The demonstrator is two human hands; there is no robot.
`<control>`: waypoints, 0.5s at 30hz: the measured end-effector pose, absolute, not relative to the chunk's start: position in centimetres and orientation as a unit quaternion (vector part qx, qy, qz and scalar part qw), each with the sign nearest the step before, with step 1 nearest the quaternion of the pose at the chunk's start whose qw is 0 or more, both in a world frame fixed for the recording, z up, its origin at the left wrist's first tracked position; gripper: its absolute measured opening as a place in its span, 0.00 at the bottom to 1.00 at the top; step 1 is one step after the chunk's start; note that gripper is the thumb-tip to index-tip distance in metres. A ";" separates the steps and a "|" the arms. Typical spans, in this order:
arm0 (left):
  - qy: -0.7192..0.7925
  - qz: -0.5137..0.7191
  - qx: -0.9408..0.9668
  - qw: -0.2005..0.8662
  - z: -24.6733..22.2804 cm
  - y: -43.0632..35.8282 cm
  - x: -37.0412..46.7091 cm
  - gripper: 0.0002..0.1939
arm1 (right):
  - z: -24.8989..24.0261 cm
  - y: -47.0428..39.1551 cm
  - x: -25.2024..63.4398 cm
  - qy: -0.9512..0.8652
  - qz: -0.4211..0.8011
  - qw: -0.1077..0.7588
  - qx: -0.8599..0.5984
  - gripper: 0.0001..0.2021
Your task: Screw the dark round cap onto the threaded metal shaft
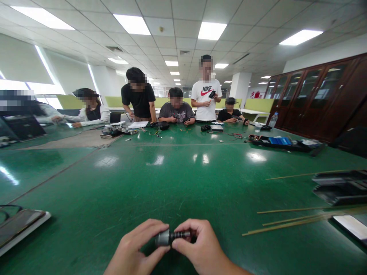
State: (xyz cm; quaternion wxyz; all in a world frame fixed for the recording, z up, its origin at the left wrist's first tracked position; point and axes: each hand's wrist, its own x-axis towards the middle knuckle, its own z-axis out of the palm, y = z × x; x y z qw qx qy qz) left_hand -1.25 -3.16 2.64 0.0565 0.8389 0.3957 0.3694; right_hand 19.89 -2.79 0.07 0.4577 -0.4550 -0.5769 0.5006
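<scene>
Near the bottom middle of the head view, my two hands hold a grey metal cylinder with a thinner ringed shaft [163,238], lying roughly level. The fingers and thumb of my left hand [137,246] are closed around its thick grey body on the left. My right hand [202,242] pinches the narrow dark shaft between thumb and fingers. Its bright tip shows by the right fingers. Part of the body's underside is hidden by the left thumb, and its exact kind I cannot make out. Beneath the hands is the green table [160,183].
Several thin brass-coloured rods [283,225] lie at right, near dark metal channels [341,187] and a white-topped object [351,227]. A flat device [23,229] sits at left. Across the table, several people work behind a black tray [281,143] and loose electronic parts [114,130].
</scene>
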 end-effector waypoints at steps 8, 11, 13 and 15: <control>0.394 0.378 0.837 0.041 2.7 -3.1 -1.3 0.16 | 0.1 -2.7 19.8 -0.577 0.499 0.453 -0.460 0.08; 0.396 0.374 0.838 0.039 2.6 -3.0 -1.4 0.16 | 0.1 -2.6 19.8 -0.571 0.505 0.452 -0.463 0.08; 0.399 0.370 0.838 0.041 2.4 -2.9 -1.4 0.16 | 0.1 -2.6 19.7 -0.572 0.505 0.452 -0.462 0.08; 0.402 0.367 0.837 0.042 2.2 -2.9 -1.5 0.16 | 0.0 -2.6 19.7 -0.575 0.502 0.454 -0.460 0.08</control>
